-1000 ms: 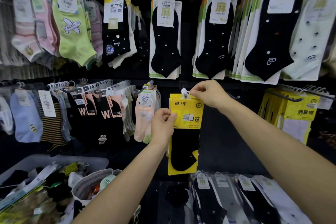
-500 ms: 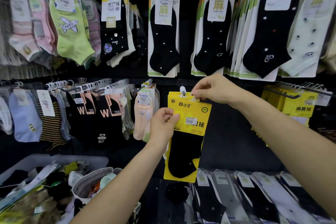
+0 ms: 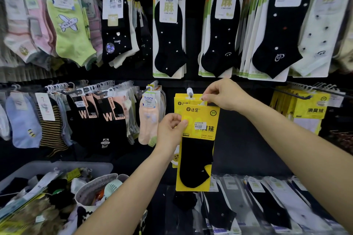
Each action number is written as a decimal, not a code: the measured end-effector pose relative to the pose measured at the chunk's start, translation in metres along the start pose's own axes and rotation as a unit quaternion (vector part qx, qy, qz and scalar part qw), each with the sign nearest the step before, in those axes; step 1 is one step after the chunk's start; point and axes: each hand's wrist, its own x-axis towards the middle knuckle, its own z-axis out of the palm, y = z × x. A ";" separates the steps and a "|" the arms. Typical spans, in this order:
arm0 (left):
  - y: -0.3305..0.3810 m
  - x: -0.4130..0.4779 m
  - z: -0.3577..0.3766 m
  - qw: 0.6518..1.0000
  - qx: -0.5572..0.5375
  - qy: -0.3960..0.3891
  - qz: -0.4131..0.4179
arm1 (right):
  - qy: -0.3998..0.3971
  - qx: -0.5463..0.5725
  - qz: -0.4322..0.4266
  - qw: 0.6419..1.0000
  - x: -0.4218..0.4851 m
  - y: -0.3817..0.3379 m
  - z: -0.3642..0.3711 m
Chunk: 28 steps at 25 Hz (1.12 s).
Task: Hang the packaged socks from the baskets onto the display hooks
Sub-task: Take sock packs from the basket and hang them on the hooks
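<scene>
While our right hand point(image 3: 223, 94) pinches the top tab of the yellow sock pack point(image 3: 200, 120), our left hand point(image 3: 170, 131) grips its left edge between thumb and fingers. The pack sits in the air just right of the white-tipped hook point(image 3: 189, 91), in front of a matching pack point(image 3: 179, 99) hung there. We reckon the trick is lining the tab's hole up square with the tip: slide left, keep the card flat, push back. More stock waits in the basket point(image 3: 86, 194).
</scene>
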 end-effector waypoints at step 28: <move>-0.029 0.047 0.005 0.992 0.130 0.001 -0.004 | 0.056 0.116 0.122 0.984 -0.010 0.050 0.078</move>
